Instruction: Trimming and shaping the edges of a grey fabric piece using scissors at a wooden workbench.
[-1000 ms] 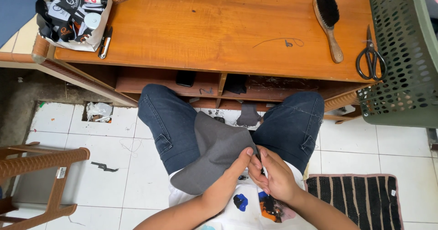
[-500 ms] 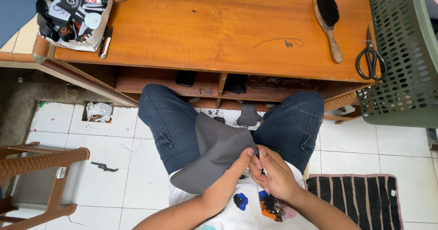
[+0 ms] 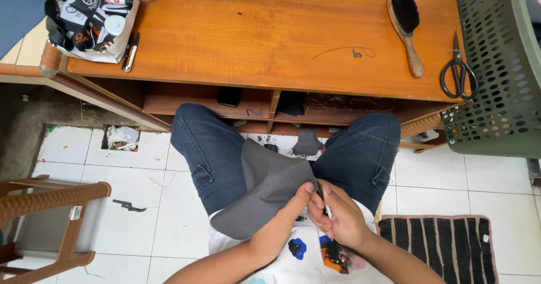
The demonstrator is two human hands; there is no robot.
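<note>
Head view, looking down at a seated person's lap. The left hand [image 3: 284,213] pinches the edge of a grey fabric piece [image 3: 265,188] draped over the left thigh, its grip closed on the cloth. The right hand [image 3: 338,219] meets it at that edge, fingers closed on a thin dark tool (too small to identify). Beyond the knees stands a wooden counter [image 3: 270,36] carrying a brush [image 3: 406,25] and scissors [image 3: 457,70]. Keeping the cloth taut between both hands would likely steady the work.
</note>
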